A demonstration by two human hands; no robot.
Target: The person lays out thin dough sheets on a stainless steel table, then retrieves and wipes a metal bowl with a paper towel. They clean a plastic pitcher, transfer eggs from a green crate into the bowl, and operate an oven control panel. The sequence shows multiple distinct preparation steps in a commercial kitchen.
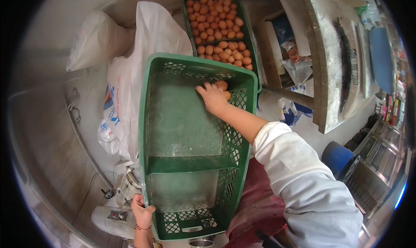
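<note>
A green plastic crate [185,127], with lattice sides and a low divider across its floor, is in front of me, tilted. My left hand [143,212] grips its rim at the lower left corner. Inside the far compartment, my right hand [213,97] reaches down close to the right wall. Two brown eggs, one upper [221,85] and one lower [227,95], show against the outer side of that hand. Whether its fingers hold anything is hidden. Just beyond stands another green crate [250,49], its two compartments filled with many brown eggs [214,19].
White sacks [152,36] stand to the left of the crates. A worn table edge [320,69] juts in at the right, above an open carton [274,53]. Farther right is a blue drum [339,158]. A machine with a switch [112,217] sits by my left hand.
</note>
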